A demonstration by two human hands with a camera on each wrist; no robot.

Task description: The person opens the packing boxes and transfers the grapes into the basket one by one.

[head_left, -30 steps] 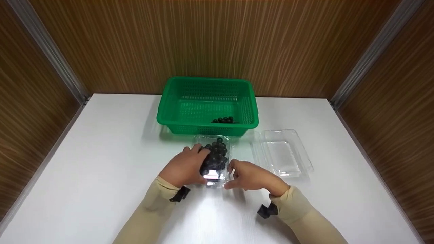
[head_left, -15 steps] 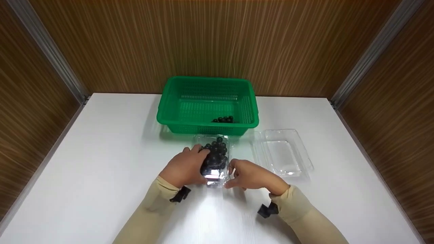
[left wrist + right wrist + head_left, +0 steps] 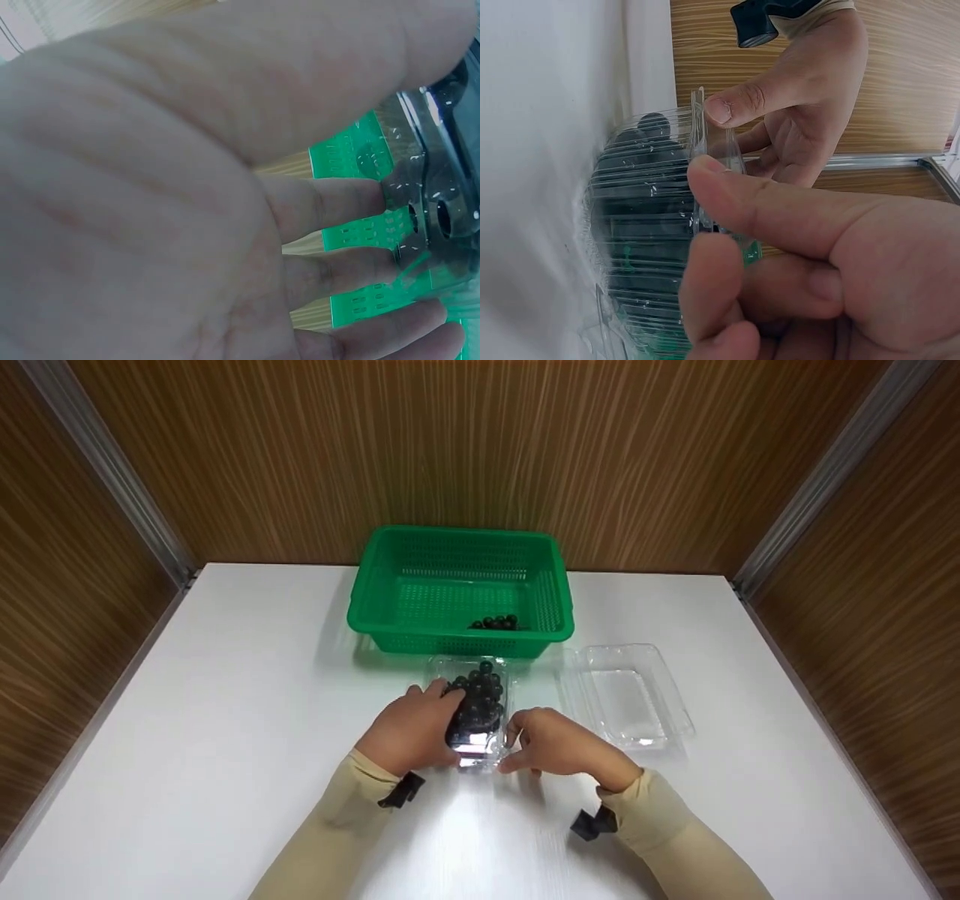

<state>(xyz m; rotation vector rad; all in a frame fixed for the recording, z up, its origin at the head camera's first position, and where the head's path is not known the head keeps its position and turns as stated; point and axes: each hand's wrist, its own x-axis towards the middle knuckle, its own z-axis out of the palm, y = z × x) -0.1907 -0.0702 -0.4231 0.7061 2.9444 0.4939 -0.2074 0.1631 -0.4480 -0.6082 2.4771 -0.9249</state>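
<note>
A lidded clear plastic clamshell box (image 3: 472, 765) of dark grapes (image 3: 480, 712) lies on the white table before the basket. My left hand (image 3: 412, 727) holds it from the left, the index finger over the lid and the thumb at the near edge. In the left wrist view, the left hand's fingers (image 3: 337, 206) touch the box's side. My right hand (image 3: 559, 742) is at the near right corner. Seen from the right wrist, the right thumb (image 3: 735, 195) and curled index finger pinch the box's rim (image 3: 697, 135). The right hand's other fingers are partly hidden.
Behind the box stands a green perforated basket (image 3: 375, 628), with another bunch of dark grapes (image 3: 495, 623) at its near side. To the right lies a second clear plastic container (image 3: 630, 705). Wood-patterned walls (image 3: 465, 450) enclose the table's back and sides.
The right hand shifts very slightly at the box's near right corner. The left hand keeps its place on the box, and the box stays put.
</note>
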